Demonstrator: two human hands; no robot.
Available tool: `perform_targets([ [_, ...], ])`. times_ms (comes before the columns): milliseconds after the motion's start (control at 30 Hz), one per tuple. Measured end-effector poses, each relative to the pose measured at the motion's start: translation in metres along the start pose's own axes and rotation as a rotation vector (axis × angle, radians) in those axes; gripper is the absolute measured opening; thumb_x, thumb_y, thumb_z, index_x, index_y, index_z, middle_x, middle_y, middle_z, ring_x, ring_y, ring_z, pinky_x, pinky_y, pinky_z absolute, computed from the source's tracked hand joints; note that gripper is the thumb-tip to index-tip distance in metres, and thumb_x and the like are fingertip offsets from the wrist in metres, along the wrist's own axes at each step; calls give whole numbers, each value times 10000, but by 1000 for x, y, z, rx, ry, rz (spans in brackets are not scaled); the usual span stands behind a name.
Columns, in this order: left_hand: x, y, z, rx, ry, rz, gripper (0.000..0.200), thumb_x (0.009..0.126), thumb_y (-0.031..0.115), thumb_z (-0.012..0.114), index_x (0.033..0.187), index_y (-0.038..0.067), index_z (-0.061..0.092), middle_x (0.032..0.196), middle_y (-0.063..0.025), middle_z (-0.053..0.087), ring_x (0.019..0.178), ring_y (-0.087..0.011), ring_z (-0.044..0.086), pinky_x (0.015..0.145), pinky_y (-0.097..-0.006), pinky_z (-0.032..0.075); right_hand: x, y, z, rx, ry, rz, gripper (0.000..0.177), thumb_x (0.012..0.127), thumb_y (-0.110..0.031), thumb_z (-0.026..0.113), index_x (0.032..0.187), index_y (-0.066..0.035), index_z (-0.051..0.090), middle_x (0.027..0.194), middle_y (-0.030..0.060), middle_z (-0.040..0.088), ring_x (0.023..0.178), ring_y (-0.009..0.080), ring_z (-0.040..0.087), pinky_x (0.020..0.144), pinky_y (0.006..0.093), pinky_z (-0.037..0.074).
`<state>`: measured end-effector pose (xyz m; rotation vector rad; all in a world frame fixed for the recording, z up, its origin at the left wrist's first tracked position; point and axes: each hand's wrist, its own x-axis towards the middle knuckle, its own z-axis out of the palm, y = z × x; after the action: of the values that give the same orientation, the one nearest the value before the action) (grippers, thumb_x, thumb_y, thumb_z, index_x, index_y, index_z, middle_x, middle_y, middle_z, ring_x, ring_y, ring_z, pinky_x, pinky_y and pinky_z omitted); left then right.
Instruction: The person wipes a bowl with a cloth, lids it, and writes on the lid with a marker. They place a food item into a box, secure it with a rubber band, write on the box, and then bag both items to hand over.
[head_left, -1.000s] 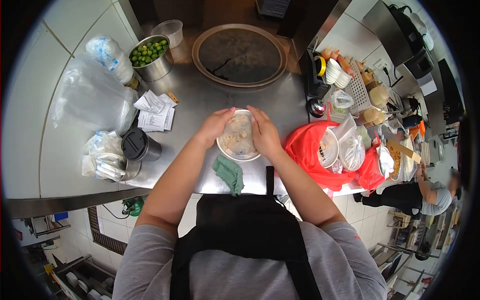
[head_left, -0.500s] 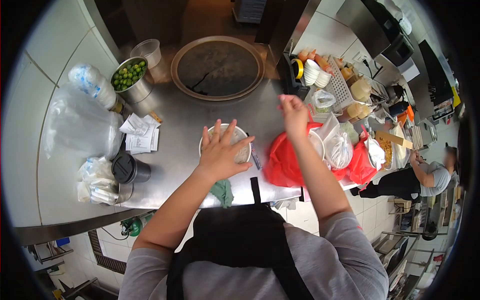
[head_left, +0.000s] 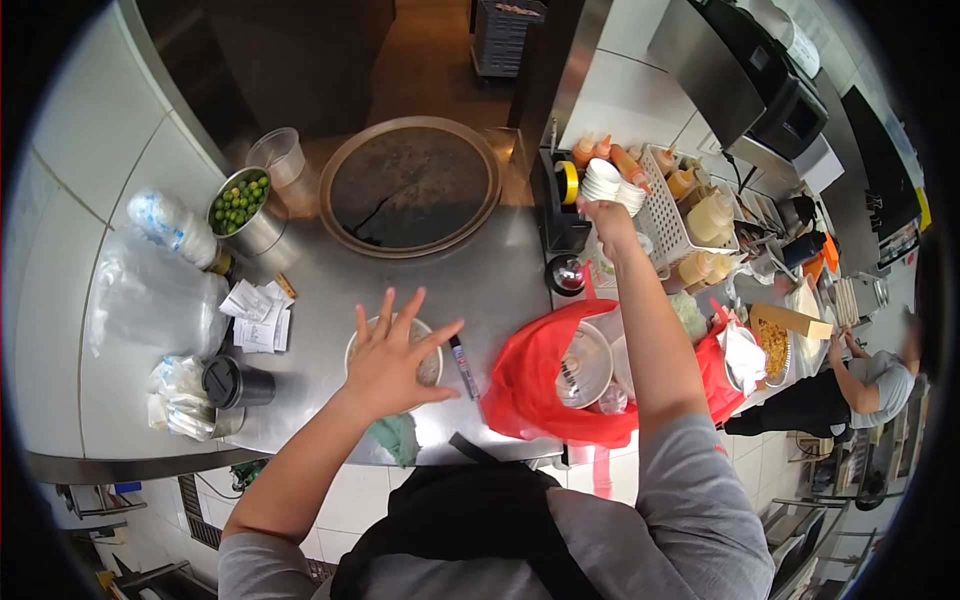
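My left hand (head_left: pixel 384 365) is spread flat over a round white bowl (head_left: pixel 431 373), its fingers apart across the top. The bowl's contents are mostly hidden under the hand. My right hand (head_left: pixel 608 222) reaches out beside a stack of small white cups (head_left: pixel 602 180), with its fingers bunched together. What is between those fingers, if anything, cannot be made out. Below the right forearm stands an open red plastic bag (head_left: pixel 510 385) with a clear-lidded container (head_left: pixel 584 365) inside. A marker pen (head_left: pixel 464 368) lies between the bowl and the bag.
A large round tray (head_left: pixel 335 235) lies at the back of the steel counter. On the left are a pot of green limes (head_left: pixel 240 205), receipts (head_left: pixel 262 328) and a black-lidded cup (head_left: pixel 238 384). Sauce bottles fill a white basket (head_left: pixel 665 218). Another person (head_left: pixel 860 375) stands far right.
My right hand has moved outward to the white cups. My left hand stays spread over the bowl. The view has shifted, and the red bag's opening now shows the container inside.
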<state>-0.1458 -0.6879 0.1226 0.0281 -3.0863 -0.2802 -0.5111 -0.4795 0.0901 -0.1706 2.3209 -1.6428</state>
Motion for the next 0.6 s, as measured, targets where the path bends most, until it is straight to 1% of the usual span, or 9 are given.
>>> perform_targets([
  [67, 44, 20, -10, -312, 286, 17, 712, 758, 411, 768, 1401, 288, 487, 1498, -158, 349, 1380, -412, 331, 1083, -609, 271, -59, -4, -15, -80, -91, -144, 303, 904, -310, 697, 769, -43, 648, 647, -41, 534, 608, 54, 453, 538, 261, 357],
  [100, 79, 26, 1, -501, 503, 76, 598, 819, 379, 740, 1321, 140, 520, 1277, -187, 558, 1180, -347, 560, 986, -463, 431, -113, -16, -22, -199, -67, -185, 324, 938, -305, 652, 742, -47, 629, 610, -49, 512, 568, 59, 415, 503, 263, 347],
  [167, 145, 50, 9, -1048, 307, -228, 440, 891, 272, 699, 1237, 73, 515, 1065, -140, 660, 961, -224, 652, 850, -338, 515, -184, 9, -32, -22, -89, -122, 266, 917, -206, 683, 743, -41, 567, 668, -39, 506, 614, 54, 427, 532, 248, 367],
  [233, 220, 54, 65, -1178, 201, -344, 481, 889, 321, 712, 1171, 17, 468, 925, -113, 675, 808, -154, 651, 732, -312, 528, -230, 45, -45, -34, -91, -182, 228, 883, -114, 714, 744, -51, 546, 694, -41, 466, 622, 54, 408, 557, 239, 369],
  [300, 266, 76, 70, -1458, 14, -635, 593, 818, 319, 791, 1158, 0, 424, 902, -121, 670, 799, -151, 646, 703, -313, 526, -256, 41, -49, -6, -91, -169, 228, 882, -90, 710, 735, -53, 540, 707, -38, 450, 617, 57, 399, 566, 237, 370],
  [367, 293, 85, 92, -1402, 16, -625, 637, 780, 315, 824, 1156, 3, 415, 901, -120, 670, 806, -148, 645, 701, -315, 527, -264, 39, -55, 215, -108, -38, 214, 896, -60, 685, 744, -47, 535, 742, -28, 428, 631, 59, 387, 588, 229, 359],
  [467, 320, 87, 132, -1210, 35, -609, 676, 676, 224, 889, 1115, 5, 425, 884, -130, 669, 755, -194, 656, 666, -326, 532, -254, 58, -67, 83, -106, -118, 208, 907, -36, 660, 752, -37, 523, 771, -18, 420, 646, 59, 385, 600, 223, 349],
  [533, 317, 99, 133, -787, 320, -572, 647, 638, 148, 877, 1090, -5, 441, 879, -150, 671, 750, -277, 670, 688, -351, 537, -248, 65, -70, 113, -97, -78, 202, 905, -29, 657, 756, -41, 522, 769, -21, 429, 656, 58, 387, 606, 221, 348],
  [600, 313, 112, 118, -825, 345, -625, 587, 646, 104, 838, 1070, -15, 450, 915, -193, 678, 842, -356, 682, 762, -392, 537, -246, 66, -73, 139, -100, -37, 196, 904, -22, 654, 760, -45, 522, 768, -23, 439, 665, 56, 389, 612, 219, 347],
])
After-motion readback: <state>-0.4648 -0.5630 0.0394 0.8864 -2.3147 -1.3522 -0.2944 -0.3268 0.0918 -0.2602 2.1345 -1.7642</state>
